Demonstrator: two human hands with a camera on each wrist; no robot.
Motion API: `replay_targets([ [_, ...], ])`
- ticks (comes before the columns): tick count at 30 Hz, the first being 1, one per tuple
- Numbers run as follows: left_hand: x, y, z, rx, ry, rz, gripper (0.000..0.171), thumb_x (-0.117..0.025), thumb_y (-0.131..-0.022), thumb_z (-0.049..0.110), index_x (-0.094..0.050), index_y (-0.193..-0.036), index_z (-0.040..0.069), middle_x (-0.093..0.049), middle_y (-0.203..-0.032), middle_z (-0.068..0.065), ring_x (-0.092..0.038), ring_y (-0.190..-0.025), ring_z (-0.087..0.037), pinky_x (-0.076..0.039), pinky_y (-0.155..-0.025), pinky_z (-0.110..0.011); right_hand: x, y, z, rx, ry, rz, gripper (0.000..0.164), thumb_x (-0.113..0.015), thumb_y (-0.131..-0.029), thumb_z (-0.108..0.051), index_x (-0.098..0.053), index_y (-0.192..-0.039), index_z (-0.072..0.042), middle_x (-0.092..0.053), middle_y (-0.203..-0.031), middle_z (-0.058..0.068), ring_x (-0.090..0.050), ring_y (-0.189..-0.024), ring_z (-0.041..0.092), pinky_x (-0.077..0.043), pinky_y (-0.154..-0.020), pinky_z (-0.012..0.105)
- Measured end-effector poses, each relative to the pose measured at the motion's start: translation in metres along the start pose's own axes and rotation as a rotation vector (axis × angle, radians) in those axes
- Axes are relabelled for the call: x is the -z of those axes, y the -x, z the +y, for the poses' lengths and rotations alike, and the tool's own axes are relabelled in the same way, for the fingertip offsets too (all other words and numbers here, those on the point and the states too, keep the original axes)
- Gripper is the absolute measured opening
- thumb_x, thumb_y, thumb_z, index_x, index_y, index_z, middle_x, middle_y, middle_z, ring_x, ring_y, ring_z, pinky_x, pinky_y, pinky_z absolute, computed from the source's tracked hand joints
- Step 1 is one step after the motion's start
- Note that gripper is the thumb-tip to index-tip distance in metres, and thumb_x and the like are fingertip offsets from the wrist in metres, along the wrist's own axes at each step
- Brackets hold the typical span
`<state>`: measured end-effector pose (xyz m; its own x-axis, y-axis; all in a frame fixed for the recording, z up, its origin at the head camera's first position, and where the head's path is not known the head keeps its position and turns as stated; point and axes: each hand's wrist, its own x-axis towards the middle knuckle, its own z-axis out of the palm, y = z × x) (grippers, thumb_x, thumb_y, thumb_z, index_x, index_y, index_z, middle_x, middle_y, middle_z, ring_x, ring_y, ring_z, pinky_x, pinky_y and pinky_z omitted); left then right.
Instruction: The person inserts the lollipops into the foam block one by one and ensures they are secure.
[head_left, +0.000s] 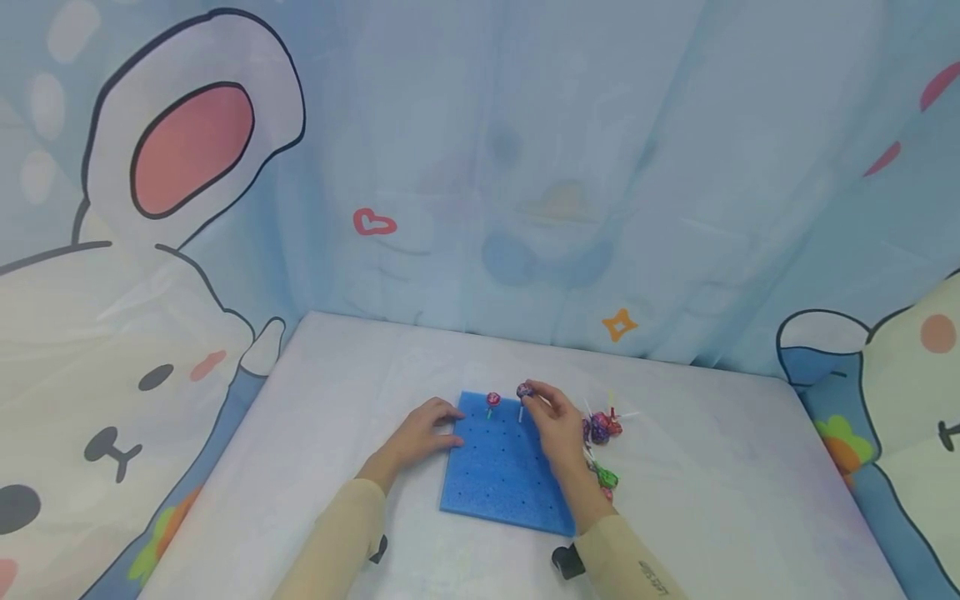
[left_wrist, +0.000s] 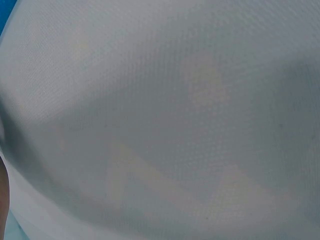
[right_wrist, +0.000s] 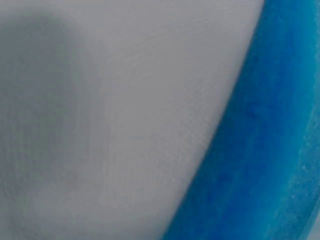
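Seems like poking-in: right hand [head_left: 558,427] pinches a lollipop [head_left: 524,390]; left hand [head_left: 423,433], fingers apart, touches the blue board [head_left: 487,462]. Next, maybe push down.

We are wearing a long light-beige fabric left sleeve [head_left: 330,537], a matching light-beige fabric right sleeve [head_left: 622,554] bearing small dark slanted lettering [head_left: 652,577], small black angular devices [head_left: 568,562] showing beside both

blue board [right_wrist: 250,140] slants along the right; pale cloth [right_wrist: 135,115] darkens at left
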<state>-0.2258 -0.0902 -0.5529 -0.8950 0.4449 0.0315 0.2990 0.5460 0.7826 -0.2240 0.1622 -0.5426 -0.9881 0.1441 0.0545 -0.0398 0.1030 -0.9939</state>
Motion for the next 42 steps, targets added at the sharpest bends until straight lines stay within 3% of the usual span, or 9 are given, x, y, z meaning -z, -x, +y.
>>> replay_targets([
  [7,-0.002,-0.001,-0.001,0.0,0.003,-0.002,0.041,-0.073,-0.089,0.023,-0.061,-0.126,0.008,-0.058,-0.123,-0.005,-0.055,-0.119,-0.022,-0.044,-0.104,-0.04,0.0,0.001,0.005,0.004,0.041,-0.015,0.031,-0.069,-0.092,-0.031,-0.065,-0.121,-0.02,-0.065,-0.124,-0.002,-0.059,-0.119,0.012,-0.048,-0.095,0.021],
  [15,-0.002,0.0,-0.002,-0.003,0.01,0.002,0.041,-0.072,-0.09,0.024,-0.061,-0.126,0.008,-0.058,-0.122,-0.005,-0.055,-0.119,-0.022,-0.044,-0.104,-0.04,0.002,0.002,0.008,0.005,0.045,-0.031,0.032,-0.069,-0.093,-0.027,-0.064,-0.123,-0.016,-0.063,-0.127,0.002,-0.058,-0.122,0.015,-0.048,-0.095,0.019],
  [20,-0.002,0.0,-0.002,-0.015,0.008,0.006,0.041,-0.072,-0.09,0.024,-0.061,-0.126,0.007,-0.058,-0.122,-0.006,-0.055,-0.118,-0.022,-0.045,-0.104,-0.041,0.006,0.005,0.002,-0.047,0.067,-0.058,0.035,-0.069,-0.092,-0.025,-0.063,-0.125,-0.014,-0.061,-0.13,0.005,-0.057,-0.123,0.018,-0.047,-0.097,0.023],
  [29,0.0,0.001,-0.002,-0.009,-0.014,0.007,0.041,-0.072,-0.09,0.024,-0.061,-0.126,0.008,-0.058,-0.122,-0.006,-0.055,-0.118,-0.022,-0.045,-0.104,-0.04,0.013,0.003,0.006,-0.043,0.207,-0.108,0.039,-0.07,-0.091,-0.029,-0.064,-0.128,-0.016,-0.061,-0.133,0.005,-0.058,-0.122,0.021,-0.049,-0.096,0.029],
  [42,-0.001,0.0,-0.002,-0.015,0.004,0.001,0.041,-0.072,-0.09,0.024,-0.061,-0.126,0.007,-0.058,-0.122,-0.006,-0.055,-0.118,-0.022,-0.045,-0.104,-0.04,0.02,0.0,0.005,-0.071,0.227,-0.15,0.039,-0.07,-0.091,-0.025,-0.064,-0.128,-0.011,-0.062,-0.132,0.008,-0.059,-0.121,0.023,-0.05,-0.096,0.03],
])
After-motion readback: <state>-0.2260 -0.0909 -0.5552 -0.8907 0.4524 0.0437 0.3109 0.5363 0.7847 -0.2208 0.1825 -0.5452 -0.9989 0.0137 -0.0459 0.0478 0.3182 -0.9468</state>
